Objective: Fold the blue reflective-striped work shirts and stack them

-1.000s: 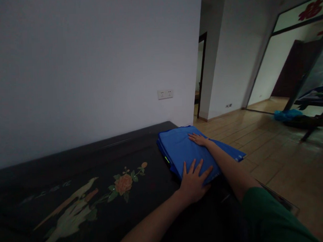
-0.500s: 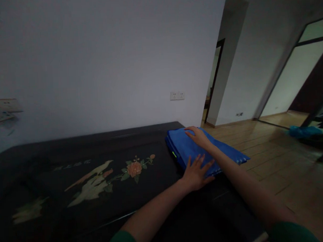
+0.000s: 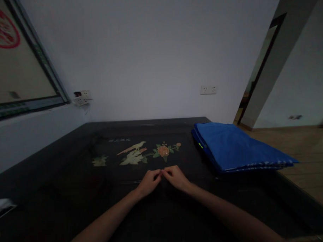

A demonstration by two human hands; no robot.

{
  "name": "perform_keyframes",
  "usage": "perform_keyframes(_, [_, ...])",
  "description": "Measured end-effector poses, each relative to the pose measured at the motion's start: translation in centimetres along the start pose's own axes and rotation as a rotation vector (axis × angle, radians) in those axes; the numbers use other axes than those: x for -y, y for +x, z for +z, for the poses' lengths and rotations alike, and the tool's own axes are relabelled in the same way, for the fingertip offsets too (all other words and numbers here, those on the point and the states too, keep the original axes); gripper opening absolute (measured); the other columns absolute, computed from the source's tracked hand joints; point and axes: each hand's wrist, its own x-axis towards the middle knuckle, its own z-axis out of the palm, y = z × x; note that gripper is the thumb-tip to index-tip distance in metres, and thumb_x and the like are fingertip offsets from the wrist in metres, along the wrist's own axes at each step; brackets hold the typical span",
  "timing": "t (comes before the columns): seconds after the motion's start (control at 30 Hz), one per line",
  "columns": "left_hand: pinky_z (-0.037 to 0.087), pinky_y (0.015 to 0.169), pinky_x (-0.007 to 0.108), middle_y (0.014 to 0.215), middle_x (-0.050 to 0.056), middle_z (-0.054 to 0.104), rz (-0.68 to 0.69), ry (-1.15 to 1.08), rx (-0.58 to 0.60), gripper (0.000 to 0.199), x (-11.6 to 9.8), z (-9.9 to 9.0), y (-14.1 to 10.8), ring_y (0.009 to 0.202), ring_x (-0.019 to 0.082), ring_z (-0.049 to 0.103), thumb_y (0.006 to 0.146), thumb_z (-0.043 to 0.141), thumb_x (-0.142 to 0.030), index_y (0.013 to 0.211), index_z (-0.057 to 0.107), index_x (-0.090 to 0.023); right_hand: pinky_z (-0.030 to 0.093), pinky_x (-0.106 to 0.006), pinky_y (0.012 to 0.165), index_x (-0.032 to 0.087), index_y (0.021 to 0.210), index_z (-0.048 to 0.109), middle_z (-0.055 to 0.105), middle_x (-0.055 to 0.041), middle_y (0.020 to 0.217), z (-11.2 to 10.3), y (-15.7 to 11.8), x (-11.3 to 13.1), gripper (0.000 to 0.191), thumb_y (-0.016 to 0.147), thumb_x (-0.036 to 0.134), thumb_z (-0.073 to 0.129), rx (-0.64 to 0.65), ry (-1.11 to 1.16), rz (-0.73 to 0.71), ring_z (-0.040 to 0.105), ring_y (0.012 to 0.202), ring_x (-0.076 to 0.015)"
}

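My left hand and my right hand meet fingertip to fingertip above the front part of a dark, glossy table. Both have thumb and fingers pressed together; anything between the tips is too small to make out. To the right lies a folded blue cloth, flat, with a bright yellow-green mark on its left side and white marks along its front edge. Neither hand touches it. A bird and flower picture decorates the tabletop just beyond my hands.
A pale wall with a double socket rises behind the table. More sockets sit in the left corner beside a window. A white object lies at the left edge. Wooden floor and a doorway are on the right.
Both hands have left the blue cloth, moved left and come together with fingers closed. The view has turned left, bringing the window into sight. The cloth stays on the table's right side.
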Motion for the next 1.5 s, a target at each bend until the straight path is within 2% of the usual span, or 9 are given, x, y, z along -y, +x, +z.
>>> perform_keyframes(0.1, [0.032, 0.059, 0.021, 0.062, -0.002, 0.055, 0.023, -0.054, 0.042, 0.025, 0.0, 0.4, -0.5, 0.061, 0.011, 0.045, 0.085, 0.043, -0.022, 0.071, 0.061, -0.012, 0.027, -0.023, 0.053, 0.018, 0.054, 0.044, 0.043, 0.0026, 0.054, 1.6, -0.4, 0.1, 0.041, 0.086, 0.044, 0.042, -0.013, 0.151, -0.025, 0.038, 0.054, -0.0098])
perform_keyframes(0.27, [0.03, 0.056, 0.02, 0.057, -0.003, 0.052, 0.035, -0.056, 0.101, 0.026, -0.3, 0.5, -0.4, 0.056, 0.01, 0.042, 0.084, 0.045, -0.02, 0.068, 0.063, -0.011, 0.028, -0.023, 0.048, 0.02, 0.051, 0.041, 0.038, 0.0035, 0.046, 1.4, -0.9, -0.4, 0.058, 0.086, 0.066, 0.038, 0.006, 0.329, 0.066, 0.036, 0.046, -0.0092])
perform_keyframes(0.43, [0.034, 0.058, 0.019, 0.062, -0.001, 0.06, 0.066, -0.105, 0.145, 0.028, -0.8, 0.0, -0.6, 0.056, 0.01, 0.047, 0.086, 0.043, -0.018, 0.072, 0.067, -0.012, 0.032, -0.023, 0.048, 0.019, 0.049, 0.048, 0.045, 0.0008, 0.045, 1.5, -0.6, -0.9, 0.07, 0.081, 0.079, 0.033, 0.083, 0.401, 0.109, 0.042, 0.044, -0.0096])
perform_keyframes(0.67, [0.038, 0.062, 0.019, 0.065, 0.0, 0.063, 0.027, -0.12, 0.167, 0.027, -0.3, 0.1, -0.6, 0.058, 0.011, 0.051, 0.085, 0.045, -0.017, 0.073, 0.068, -0.012, 0.033, -0.023, 0.048, 0.018, 0.052, 0.051, 0.045, 0.0016, 0.046, 1.8, -0.5, -1.6, 0.072, 0.08, 0.081, 0.033, 0.134, 0.401, 0.124, 0.042, 0.044, -0.009])
perform_keyframes(0.87, [0.038, 0.062, 0.02, 0.063, 0.0, 0.064, 0.018, -0.127, 0.161, 0.028, -0.5, 0.0, -0.7, 0.058, 0.011, 0.052, 0.085, 0.045, -0.018, 0.071, 0.069, -0.012, 0.032, -0.023, 0.048, 0.018, 0.055, 0.05, 0.047, 0.0013, 0.05, 1.6, -0.7, -0.8, 0.069, 0.08, 0.08, 0.034, 0.136, 0.372, 0.125, 0.042, 0.046, -0.0095])
perform_keyframes(1.03, [0.039, 0.065, 0.02, 0.07, 0.001, 0.068, -0.016, -0.098, 0.16, 0.029, -0.7, -0.1, -0.7, 0.062, 0.012, 0.055, 0.086, 0.044, -0.018, 0.074, 0.07, -0.014, 0.033, -0.023, 0.048, 0.018, 0.054, 0.049, 0.046, 0.0011, 0.049, 1.7, -0.7, -0.7, 0.071, 0.078, 0.083, 0.033, 0.133, 0.367, 0.14, 0.042, 0.045, -0.0098])
perform_keyframes(1.27, [0.039, 0.064, 0.02, 0.069, 0.001, 0.069, 0.011, -0.126, 0.159, 0.03, -0.1, 0.3, -0.6, 0.061, 0.011, 0.056, 0.086, 0.043, -0.017, 0.072, 0.07, -0.013, 0.032, -0.023, 0.049, 0.018, 0.054, 0.049, 0.046, 0.0006, 0.049, 2.1, -0.6, -1.3, 0.07, 0.082, 0.08, 0.032, 0.121, 0.336, 0.106, 0.043, 0.047, -0.01])
perform_keyframes(1.5, [0.04, 0.065, 0.02, 0.069, 0.002, 0.069, 0.013, -0.139, 0.15, 0.031, -0.6, 0.1, -0.5, 0.063, 0.012, 0.058, 0.086, 0.042, -0.017, 0.073, 0.07, -0.012, 0.033, -0.022, 0.047, 0.018, 0.059, 0.05, 0.047, 0.0016, 0.051, 1.9, -0.6, -1.3, 0.065, 0.08, 0.078, 0.039, 0.143, 0.378, 0.135, 0.043, 0.046, -0.0096])
